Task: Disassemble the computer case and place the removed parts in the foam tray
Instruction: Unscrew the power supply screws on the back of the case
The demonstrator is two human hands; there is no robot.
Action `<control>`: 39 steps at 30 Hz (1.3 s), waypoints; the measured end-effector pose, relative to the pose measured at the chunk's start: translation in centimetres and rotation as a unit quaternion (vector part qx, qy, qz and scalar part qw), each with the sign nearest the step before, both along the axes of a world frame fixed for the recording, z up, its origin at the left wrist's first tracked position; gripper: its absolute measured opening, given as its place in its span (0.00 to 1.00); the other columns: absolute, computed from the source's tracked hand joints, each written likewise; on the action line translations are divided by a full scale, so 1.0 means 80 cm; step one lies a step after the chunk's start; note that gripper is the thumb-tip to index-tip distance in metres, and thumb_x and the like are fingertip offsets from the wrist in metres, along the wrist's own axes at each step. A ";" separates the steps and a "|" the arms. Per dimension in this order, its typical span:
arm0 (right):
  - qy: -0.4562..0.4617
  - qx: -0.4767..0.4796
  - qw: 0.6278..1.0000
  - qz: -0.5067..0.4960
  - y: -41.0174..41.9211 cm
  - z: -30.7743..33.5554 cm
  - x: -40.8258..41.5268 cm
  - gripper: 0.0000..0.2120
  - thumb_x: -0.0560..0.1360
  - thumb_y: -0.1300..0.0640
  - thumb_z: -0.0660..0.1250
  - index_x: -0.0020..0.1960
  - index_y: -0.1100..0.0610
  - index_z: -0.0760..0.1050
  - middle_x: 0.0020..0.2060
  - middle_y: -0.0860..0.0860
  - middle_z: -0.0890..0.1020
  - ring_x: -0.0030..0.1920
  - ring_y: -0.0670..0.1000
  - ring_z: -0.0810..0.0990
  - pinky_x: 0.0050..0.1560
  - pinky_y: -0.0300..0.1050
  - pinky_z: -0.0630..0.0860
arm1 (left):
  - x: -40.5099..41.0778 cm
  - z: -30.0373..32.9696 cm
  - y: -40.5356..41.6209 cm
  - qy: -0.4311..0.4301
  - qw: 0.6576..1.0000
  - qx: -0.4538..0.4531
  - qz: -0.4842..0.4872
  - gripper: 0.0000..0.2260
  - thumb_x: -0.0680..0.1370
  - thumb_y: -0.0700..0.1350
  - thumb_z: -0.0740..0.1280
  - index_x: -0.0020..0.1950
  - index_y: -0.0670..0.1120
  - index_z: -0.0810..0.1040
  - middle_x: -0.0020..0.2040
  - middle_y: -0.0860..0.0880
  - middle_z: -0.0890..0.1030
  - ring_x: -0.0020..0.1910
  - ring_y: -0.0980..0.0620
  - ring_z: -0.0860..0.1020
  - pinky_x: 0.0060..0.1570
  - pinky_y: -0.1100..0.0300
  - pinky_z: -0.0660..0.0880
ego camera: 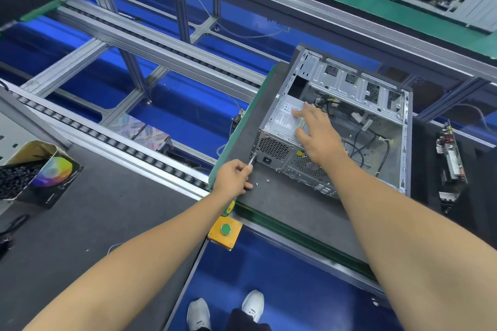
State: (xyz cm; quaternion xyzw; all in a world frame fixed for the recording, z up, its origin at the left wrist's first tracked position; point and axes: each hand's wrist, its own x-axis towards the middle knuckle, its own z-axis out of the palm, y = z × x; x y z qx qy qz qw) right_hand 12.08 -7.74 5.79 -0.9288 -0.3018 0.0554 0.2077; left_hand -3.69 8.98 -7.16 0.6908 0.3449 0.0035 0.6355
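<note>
Computer case [349,126], side panel off, lies on the dark bench [282,201] ahead of me. Nearest, my left hand [234,179] pinches a screwdriver [252,161], its tip at the case's rear corner; 2 loose screws [262,183] lie just beside it. Farther in, my right hand [314,134], fingers spread, presses the power supply [285,118].

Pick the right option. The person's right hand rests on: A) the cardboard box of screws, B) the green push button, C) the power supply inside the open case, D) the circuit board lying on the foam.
C: the right hand lies with fingers spread flat on the labelled power supply in the open computer case, while the left hand holds a screwdriver at the case's rear corner.
</note>
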 end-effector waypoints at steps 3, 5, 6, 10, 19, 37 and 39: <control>-0.002 -0.004 1.000 0.000 0.000 0.001 0.000 0.22 0.81 0.53 0.58 0.74 0.45 0.67 0.81 0.47 0.59 0.80 0.48 0.54 0.68 0.58 0.70 | 0.002 0.002 0.003 -0.008 0.999 -0.034 -0.007 0.11 0.83 0.49 0.67 0.53 0.40 0.79 0.38 0.46 0.80 0.37 0.49 0.86 0.29 0.62 0.78; -0.002 -0.006 1.000 -0.001 0.000 0.002 -0.001 0.21 0.81 0.52 0.58 0.74 0.45 0.67 0.81 0.47 0.59 0.80 0.48 0.54 0.68 0.58 0.70 | 0.002 0.002 0.004 -0.003 0.998 -0.054 -0.016 0.12 0.84 0.49 0.66 0.55 0.39 0.79 0.39 0.46 0.79 0.38 0.48 0.86 0.31 0.62 0.78; -0.001 -0.004 1.000 0.000 0.000 0.002 -0.001 0.21 0.81 0.52 0.58 0.74 0.45 0.67 0.81 0.47 0.59 0.80 0.48 0.54 0.68 0.58 0.70 | 0.002 0.002 0.004 -0.001 0.998 -0.064 -0.018 0.12 0.84 0.48 0.64 0.54 0.39 0.79 0.39 0.46 0.79 0.39 0.49 0.86 0.31 0.62 0.78; 0.000 0.000 1.000 0.002 -0.001 0.002 -0.001 0.22 0.81 0.52 0.58 0.74 0.45 0.67 0.81 0.47 0.59 0.80 0.48 0.53 0.68 0.58 0.70 | 0.005 0.006 0.000 0.003 0.995 -0.091 -0.034 0.14 0.87 0.48 0.58 0.51 0.42 0.79 0.37 0.47 0.75 0.36 0.52 0.85 0.30 0.64 0.77; -0.001 0.009 1.000 0.007 0.000 0.001 0.001 0.21 0.81 0.52 0.59 0.74 0.47 0.68 0.80 0.48 0.60 0.80 0.49 0.53 0.68 0.57 0.71 | 0.008 0.021 0.006 0.017 0.992 -0.107 -0.070 0.14 0.88 0.46 0.54 0.58 0.40 0.76 0.35 0.48 0.77 0.40 0.49 0.85 0.32 0.61 0.74; -0.082 0.012 0.996 0.034 -0.002 -0.001 -0.002 0.24 0.76 0.50 0.62 0.71 0.51 0.68 0.70 0.54 0.66 0.69 0.55 0.64 0.63 0.57 0.72 | 0.002 0.037 0.006 -0.022 0.989 -0.134 -0.050 0.04 0.84 0.40 0.64 0.53 0.42 0.69 0.42 0.40 0.77 0.43 0.46 0.84 0.35 0.59 0.80; -0.112 0.008 0.993 0.029 -0.003 0.003 -0.007 0.23 0.75 0.51 0.63 0.70 0.53 0.69 0.68 0.55 0.67 0.66 0.57 0.65 0.62 0.57 0.71 | 0.001 0.039 0.005 -0.015 0.988 -0.148 -0.045 0.04 0.84 0.39 0.65 0.53 0.42 0.70 0.44 0.40 0.77 0.45 0.46 0.83 0.43 0.51 0.83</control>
